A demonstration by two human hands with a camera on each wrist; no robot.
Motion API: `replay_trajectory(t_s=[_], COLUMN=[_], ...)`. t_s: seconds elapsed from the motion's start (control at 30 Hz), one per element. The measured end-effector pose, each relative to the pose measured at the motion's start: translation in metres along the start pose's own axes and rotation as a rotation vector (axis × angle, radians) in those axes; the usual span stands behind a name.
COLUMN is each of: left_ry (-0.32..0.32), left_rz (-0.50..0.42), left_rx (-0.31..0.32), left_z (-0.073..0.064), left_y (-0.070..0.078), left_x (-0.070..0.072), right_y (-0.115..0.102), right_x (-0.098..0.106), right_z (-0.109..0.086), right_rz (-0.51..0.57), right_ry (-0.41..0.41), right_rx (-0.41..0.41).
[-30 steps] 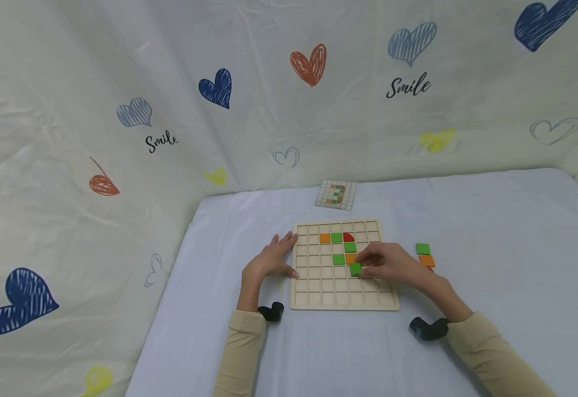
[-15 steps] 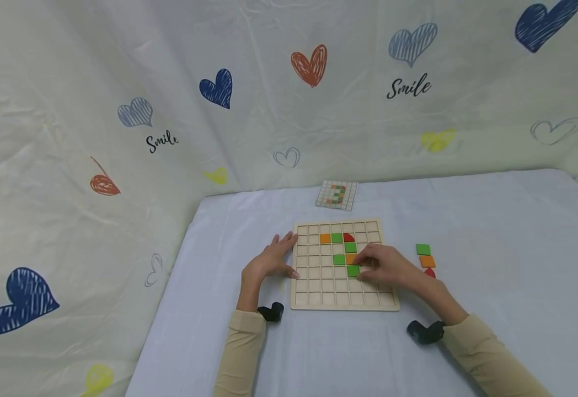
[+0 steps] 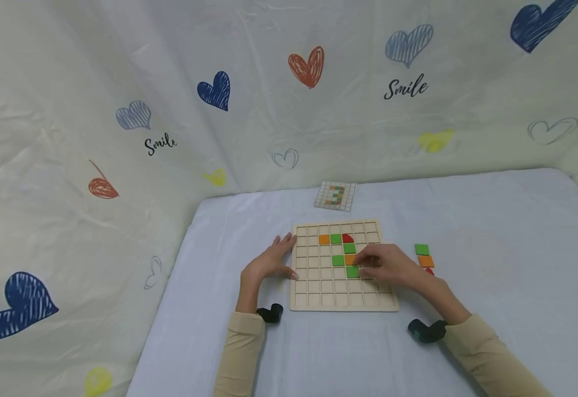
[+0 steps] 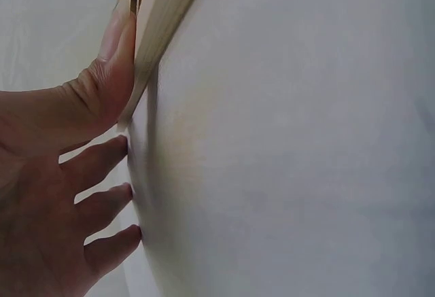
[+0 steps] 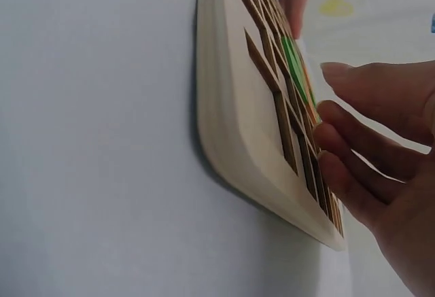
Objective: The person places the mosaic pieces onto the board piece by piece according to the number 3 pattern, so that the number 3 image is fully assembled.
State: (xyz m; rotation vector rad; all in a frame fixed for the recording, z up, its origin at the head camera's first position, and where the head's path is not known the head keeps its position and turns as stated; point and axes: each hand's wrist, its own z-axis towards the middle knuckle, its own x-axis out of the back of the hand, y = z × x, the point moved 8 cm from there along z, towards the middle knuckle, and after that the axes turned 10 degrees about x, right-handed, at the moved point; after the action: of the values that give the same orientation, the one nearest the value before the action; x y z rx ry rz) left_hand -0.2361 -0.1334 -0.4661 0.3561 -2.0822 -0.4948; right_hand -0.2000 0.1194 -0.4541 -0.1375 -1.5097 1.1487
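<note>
A wooden grid board point(image 3: 343, 309) lies flat on the white cloth. My left hand point(image 3: 269, 262) rests at its left edge, fingers spread and thumb on the rim; the left wrist view shows the thumb point(image 4: 117, 59) against the wood. My right hand point(image 3: 387, 266) is over the board's right half. Its thumb tip is right beside a green square tile point(image 3: 352, 272) lying in a cell, and its fingertips are at an orange tile point(image 3: 349, 259). In the right wrist view, thumb and fingers point(image 5: 360, 188) stand apart with nothing between them.
Other tiles on the board include a red quarter-circle point(image 3: 347, 238) and an orange square point(image 3: 324, 239). Right of the board lie a loose green tile point(image 3: 421, 250), an orange tile point(image 3: 425, 261) and a partly hidden red piece point(image 3: 429, 271). A pattern card point(image 3: 335, 196) lies behind.
The green tile, tilted between my right thumb and fingers a second ago, now lies flat in its cell below the orange tile. The right fingers have loosened from it; my left hand stays put.
</note>
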Motion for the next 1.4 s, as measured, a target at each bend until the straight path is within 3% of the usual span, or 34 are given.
replay_trajectory(t_s=[0.2,0.57,0.73,0.9,1.1,1.4], left_ry=[-0.004,-0.007,-0.005,-0.003,0.006,0.008], left_rz=[-0.004,0.028,0.021,0.004,0.003,0.007], left_rx=[-0.008,-0.002,0.0,0.001,0.0,0.004], left_z=[-0.001,0.0,0.0,0.0,0.0,-0.001], left_y=[0.002,0.001,0.0,0.001,0.002,0.002], left_x=[0.0,0.0,0.0,0.0,0.0,0.0], right_y=[-0.002,0.018,0.023,0.029,0.037,0.048], right_x=[0.013,0.039,0.054,0.066,0.076,0.083], right_z=[-0.005,-0.03,-0.045,-0.059,-0.072,-0.082], right_rz=[-0.043,-0.115,-0.179,-0.177,-0.272,-0.274], right_ry=[0.079,0.104,0.136,0.157,0.192,0.212], right_rx=[0.042,-0.085,-0.077,-0.088,-0.079,-0.118])
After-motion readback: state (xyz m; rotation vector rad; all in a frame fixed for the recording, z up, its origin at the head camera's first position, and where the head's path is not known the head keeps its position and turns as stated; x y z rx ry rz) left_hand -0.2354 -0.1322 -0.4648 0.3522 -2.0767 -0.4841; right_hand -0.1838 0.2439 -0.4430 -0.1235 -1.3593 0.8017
